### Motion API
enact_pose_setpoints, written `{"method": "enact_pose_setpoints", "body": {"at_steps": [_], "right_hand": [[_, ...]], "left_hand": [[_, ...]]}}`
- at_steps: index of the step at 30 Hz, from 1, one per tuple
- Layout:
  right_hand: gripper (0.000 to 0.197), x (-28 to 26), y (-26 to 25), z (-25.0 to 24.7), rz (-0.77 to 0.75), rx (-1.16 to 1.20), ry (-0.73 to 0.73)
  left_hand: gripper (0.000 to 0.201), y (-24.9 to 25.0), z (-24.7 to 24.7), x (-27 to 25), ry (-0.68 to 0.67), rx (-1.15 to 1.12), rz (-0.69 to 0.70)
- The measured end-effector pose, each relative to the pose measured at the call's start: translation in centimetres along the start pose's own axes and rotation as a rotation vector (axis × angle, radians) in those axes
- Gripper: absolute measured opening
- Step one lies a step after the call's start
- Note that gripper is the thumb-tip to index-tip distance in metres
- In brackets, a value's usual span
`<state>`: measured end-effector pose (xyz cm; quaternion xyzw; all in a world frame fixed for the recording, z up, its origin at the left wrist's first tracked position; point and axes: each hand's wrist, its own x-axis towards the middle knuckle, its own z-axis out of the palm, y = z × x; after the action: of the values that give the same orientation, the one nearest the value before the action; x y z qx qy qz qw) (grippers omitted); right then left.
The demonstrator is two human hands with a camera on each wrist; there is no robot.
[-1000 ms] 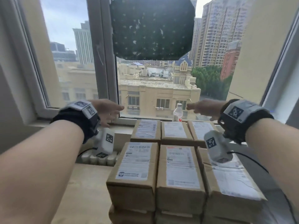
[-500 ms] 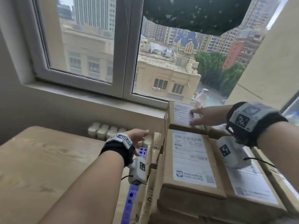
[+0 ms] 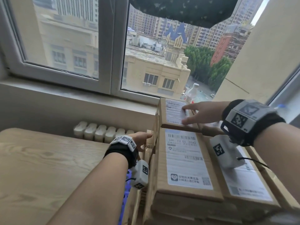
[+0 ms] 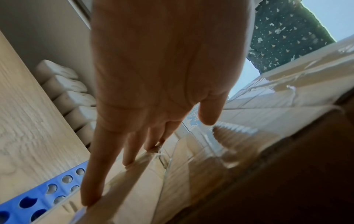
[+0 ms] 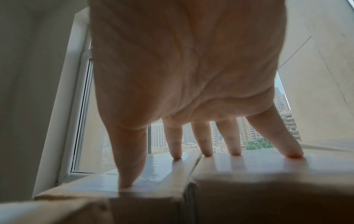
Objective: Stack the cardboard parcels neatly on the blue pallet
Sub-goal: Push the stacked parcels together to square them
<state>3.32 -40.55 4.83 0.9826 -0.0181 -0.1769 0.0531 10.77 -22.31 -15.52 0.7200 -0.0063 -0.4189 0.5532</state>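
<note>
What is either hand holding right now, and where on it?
Nothing is gripped. The right hand presses spread fingertips on the far parcel; the left hand lays straight fingers against the stack's side.

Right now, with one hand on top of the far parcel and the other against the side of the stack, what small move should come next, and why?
Probably press the left hand inward. Its straight fingers lie on the stack's left side, where the parcel edges look uneven, while the right hand spreads flat on the far parcel, steadying it.
</note>
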Motion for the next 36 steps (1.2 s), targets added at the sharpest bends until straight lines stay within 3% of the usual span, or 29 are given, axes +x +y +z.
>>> {"method": "enact_pose_setpoints", "body": {"at_steps": [4, 7, 10, 14, 18, 20, 25, 31, 36], "right_hand": [[0.080, -0.1, 0.1, 0.0, -0.001, 0.018, -0.007], [0.079, -0.4, 0.3, 0.0, -0.003, 0.064, -0.001], [0.078, -0.7, 0.6, 0.1, 0.003, 0.075, 0.008], [0.078, -0.9, 0.3, 0.0, 0.001, 0.031, 0.001], [0.082, -0.9, 0.4, 0.0, 0.008, 0.014, 0.006], [0.081, -1.0, 0.5, 0.1, 0.007, 0.014, 0.010], [0.081, -1.1, 0.7, 0.1, 0.005, 0.015, 0.004], [0.080, -1.1, 1.0, 0.0, -0.020, 0.114, 0.012], [0.077, -3.4, 3.5, -0.4, 0.009, 0.198, 0.066]], "left_hand": [[0.048, -0.6, -0.4, 0.1, 0.178, 0.017, 0.037], [0.074, -1.2, -1.7, 0.2, 0.095, -0.075, -0.067], [0.070, -2.4, -2.7, 0.4, 0.146, -0.098, -0.114], [0.091, -4.8, -2.9, 3.5, -0.008, -0.119, -0.146], [0.070, -5.7, -2.5, 6.8, -0.116, -0.116, -0.061], [0.064, -5.4, -1.9, 6.4, -0.094, -0.098, -0.058], [0.074, -3.7, -0.7, 3.4, -0.121, -0.086, -0.122], [0.118, -6.2, -6.2, 8.7, -0.046, -0.036, -0.028], [0.097, -0.7, -3.5, -2.4, 0.049, -0.032, -0.103]]}}
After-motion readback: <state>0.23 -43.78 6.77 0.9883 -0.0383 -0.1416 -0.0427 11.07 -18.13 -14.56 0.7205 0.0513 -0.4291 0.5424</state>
